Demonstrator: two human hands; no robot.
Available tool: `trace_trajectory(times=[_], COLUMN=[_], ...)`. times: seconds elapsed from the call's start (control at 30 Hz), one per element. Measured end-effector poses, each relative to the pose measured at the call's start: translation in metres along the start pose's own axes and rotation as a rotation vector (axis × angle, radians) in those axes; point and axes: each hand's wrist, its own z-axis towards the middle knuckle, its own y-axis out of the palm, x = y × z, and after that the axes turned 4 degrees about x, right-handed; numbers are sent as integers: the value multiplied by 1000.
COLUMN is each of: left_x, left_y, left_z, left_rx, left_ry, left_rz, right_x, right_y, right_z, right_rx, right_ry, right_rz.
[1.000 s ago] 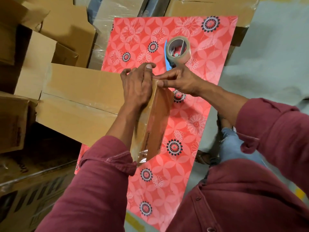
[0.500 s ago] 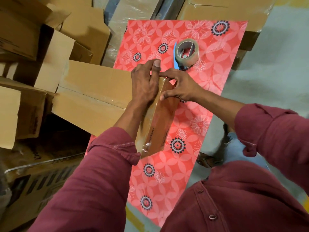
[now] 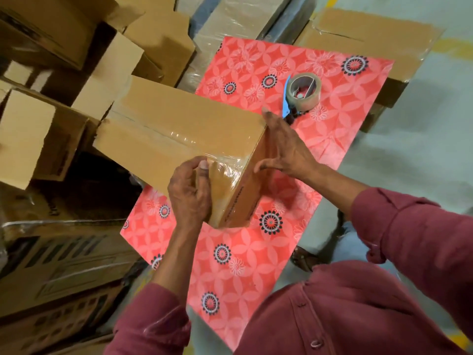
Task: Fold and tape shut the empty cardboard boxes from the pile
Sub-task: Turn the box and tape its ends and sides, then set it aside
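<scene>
A long brown cardboard box (image 3: 179, 126) lies across the left edge of the red flowered table (image 3: 256, 265), its top seam covered with clear tape that wraps over the near end. My left hand (image 3: 189, 193) grips the box's near corner, thumb on the taped top edge. My right hand (image 3: 284, 147) lies flat against the box's end face with fingers spread. A tape dispenser (image 3: 303, 92) with a blue blade and a brown roll sits on the table just beyond my right hand.
A pile of open and flattened cardboard boxes (image 3: 84, 60) fills the left side. Printed cartons (image 3: 58, 265) stack at lower left. Another taped box (image 3: 371, 39) sits behind the table at upper right. Grey floor (image 3: 422, 149) runs along the right.
Both hands slid from the box's far top corner: the left down to the near corner, the right spread flat on the end face. The view shifted, showing more of the box's top.
</scene>
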Motion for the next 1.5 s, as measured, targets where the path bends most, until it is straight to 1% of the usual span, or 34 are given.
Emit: trace_trajectory(times=[0.1, 0.17, 0.23, 0.3, 0.37, 0.43, 0.5, 0.57, 0.67, 0.77, 0.9, 1.03, 1.1, 1.23, 1.3, 1.37, 1.5], left_x=[-20, -32, -39, -44, -46, -49, -55, -60, -63, -64, -64, -57, -49, -33, -17, 3, 24], left_y=[-34, -46, -50, -53, -57, -61, -63, -63, -60, -58, -58, -57, -56, -47, -43, -39, -34], left_z=[-34, -53, -63, -68, -67, -66, -63, -59, -57, -58, -56, -52, -52, -57, -58, -57, -50], left_rx=[-28, -119, -245, -342, -419, -467, -482, -471, -419, -382, -360, -331, -304, -263, -319, -372, -331], left_ry=[76, 131, 139, 162, 250, 356, 434, 480, 506, 511, 522, 499, 480, 402, 304, 167, 16], left_rz=[27, 4, -19, -9, 53, 140, 212, 264, 270, 271, 305, 352, 383, 458, 539, 644, 743], right_x=[2, -17, -45, -63, -67, -55, -41, -36, -59, -80, -63, -43, -47, -55, -57, -60, -66], right_y=[0, 4, 12, 27, 39, 43, 35, 26, 25, 43, 58, 40, 36, 38, 41, 45, 51], right_z=[-19, -26, -26, -25, -30, -37, -41, -41, -37, -37, -50, -55, -55, -60, -64, -67, -71], right_rx=[20, 77, 87, 75, 31, -7, -59, -80, -21, -38, -38, -94, -125, -114, -130, -120, -67], right_ry=[-78, -136, -239, -327, -377, -442, -525, -552, -507, -542, -624, -706, -705, -657, -619, -580, -529], right_rz=[-183, -257, -307, -359, -404, -459, -560, -612, -546, -521, -588, -663, -650, -587, -580, -557, -490])
